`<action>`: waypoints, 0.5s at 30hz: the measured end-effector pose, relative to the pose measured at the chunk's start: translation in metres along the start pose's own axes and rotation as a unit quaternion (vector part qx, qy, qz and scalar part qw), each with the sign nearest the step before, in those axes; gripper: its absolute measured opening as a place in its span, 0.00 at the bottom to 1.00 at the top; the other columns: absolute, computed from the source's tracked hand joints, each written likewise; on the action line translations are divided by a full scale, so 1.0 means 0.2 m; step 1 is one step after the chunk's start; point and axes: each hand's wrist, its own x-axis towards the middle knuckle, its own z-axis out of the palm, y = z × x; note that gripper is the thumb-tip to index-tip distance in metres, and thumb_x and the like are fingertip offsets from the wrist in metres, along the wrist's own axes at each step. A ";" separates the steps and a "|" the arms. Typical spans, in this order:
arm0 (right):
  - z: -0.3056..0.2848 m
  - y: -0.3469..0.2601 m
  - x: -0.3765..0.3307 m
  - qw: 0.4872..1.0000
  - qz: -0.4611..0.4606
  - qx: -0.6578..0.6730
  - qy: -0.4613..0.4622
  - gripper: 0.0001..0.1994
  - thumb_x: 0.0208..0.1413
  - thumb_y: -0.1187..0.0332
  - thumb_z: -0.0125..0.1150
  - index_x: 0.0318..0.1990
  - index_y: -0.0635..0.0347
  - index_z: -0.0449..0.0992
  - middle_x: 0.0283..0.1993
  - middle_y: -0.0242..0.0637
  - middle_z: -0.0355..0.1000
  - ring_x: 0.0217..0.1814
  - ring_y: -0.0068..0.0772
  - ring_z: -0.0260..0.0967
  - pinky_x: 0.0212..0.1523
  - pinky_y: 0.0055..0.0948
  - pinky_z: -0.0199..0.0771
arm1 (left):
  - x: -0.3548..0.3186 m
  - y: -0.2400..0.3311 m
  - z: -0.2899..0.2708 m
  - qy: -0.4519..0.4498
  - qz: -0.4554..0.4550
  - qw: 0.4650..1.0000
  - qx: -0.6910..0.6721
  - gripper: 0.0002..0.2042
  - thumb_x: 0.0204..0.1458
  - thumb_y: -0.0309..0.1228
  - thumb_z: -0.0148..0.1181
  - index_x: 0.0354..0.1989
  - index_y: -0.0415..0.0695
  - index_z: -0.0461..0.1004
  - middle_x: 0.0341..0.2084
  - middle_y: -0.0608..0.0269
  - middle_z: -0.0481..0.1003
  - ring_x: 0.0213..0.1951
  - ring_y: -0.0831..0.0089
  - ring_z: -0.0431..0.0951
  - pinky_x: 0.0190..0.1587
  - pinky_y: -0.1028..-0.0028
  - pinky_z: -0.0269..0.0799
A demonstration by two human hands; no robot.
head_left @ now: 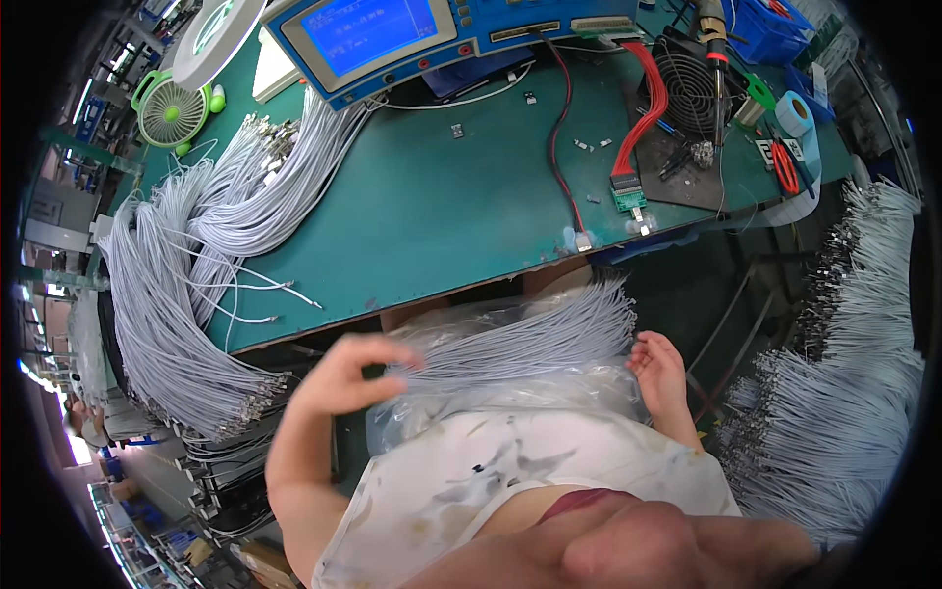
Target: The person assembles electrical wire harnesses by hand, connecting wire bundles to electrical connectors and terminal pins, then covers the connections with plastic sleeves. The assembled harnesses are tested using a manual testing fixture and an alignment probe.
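Observation:
A thick bundle of thin white cables (530, 339) lies across my lap on a crumpled clear plastic bag (579, 388). My left hand (353, 375) is by the bundle's left end, thumb and fingers apart in a wide curve with nothing seen between them. It is slightly blurred. Near the right end of the bundle is my right hand (660, 368), its fingers loosely bent and apart, close to the bag's edge. No cable shows in it. The dark cable tips at the right end fan out.
Ahead stands a green-topped bench (422, 206) with a blue tester (383, 44), red-wired connector board (628, 196) and soldering iron (716, 59). White cable bundles (167, 304) hang over its left edge. More cables (824, 422) are heaped at right. A green fan (173, 110) stands back left.

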 end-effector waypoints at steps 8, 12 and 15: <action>0.15 0.17 -0.06 0.929 0.303 -0.157 -0.147 0.12 0.54 0.68 0.46 0.39 0.68 0.67 0.31 0.42 0.69 0.32 0.28 0.67 0.35 0.23 0.70 | -0.51 -0.73 0.67 0.292 -0.249 0.893 0.234 0.25 0.26 0.25 0.60 0.41 0.39 0.67 0.33 0.54 0.68 0.36 0.57 0.71 0.41 0.72 0.67; 0.06 0.22 0.01 0.906 0.388 -0.019 -0.169 0.18 0.56 0.60 0.42 0.41 0.70 0.67 0.35 0.45 0.69 0.34 0.31 0.68 0.35 0.22 0.70 | -0.54 -1.00 0.54 0.344 -0.254 0.873 -0.233 0.25 0.26 0.22 0.57 0.42 0.41 0.66 0.34 0.56 0.69 0.34 0.69 0.72 0.37 0.74 0.68; 0.11 0.25 0.00 0.928 0.369 0.018 -0.055 0.21 0.57 0.59 0.40 0.40 0.76 0.66 0.35 0.47 0.68 0.34 0.32 0.67 0.34 0.22 0.70 | -0.43 -0.74 0.39 0.256 -0.115 0.918 0.278 0.22 0.27 0.23 0.58 0.39 0.42 0.68 0.35 0.58 0.69 0.38 0.62 0.70 0.40 0.72 0.67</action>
